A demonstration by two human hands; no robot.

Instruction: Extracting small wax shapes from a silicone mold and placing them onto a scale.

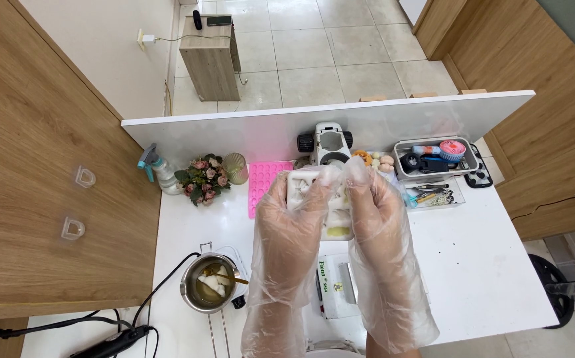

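Hands, left (294, 222) and right (370, 212), in clear plastic gloves, gripped a white squishy mould (317, 192) above the white table (486, 265), bending it, maybe to loosen shapes

White desk (486, 265), back edge closed off by an upright white panel (267, 129). Along the back from left: spray bottle (158, 171), small bouquet of pink flowers (204, 179), ribbed greenish glass (236, 168), pink silicone mould (263, 185) lying flat, white machine with black knobs (327, 142), clear tray (463, 169) with a pink-and-blue handheld fan and dark bits, smaller clear tray of tools (436, 195) just in front. Front left: metal melting pot (209, 284) on a small white hotplate, black cable (161, 288) trailing left. Front centre: white digital scale (332, 285).
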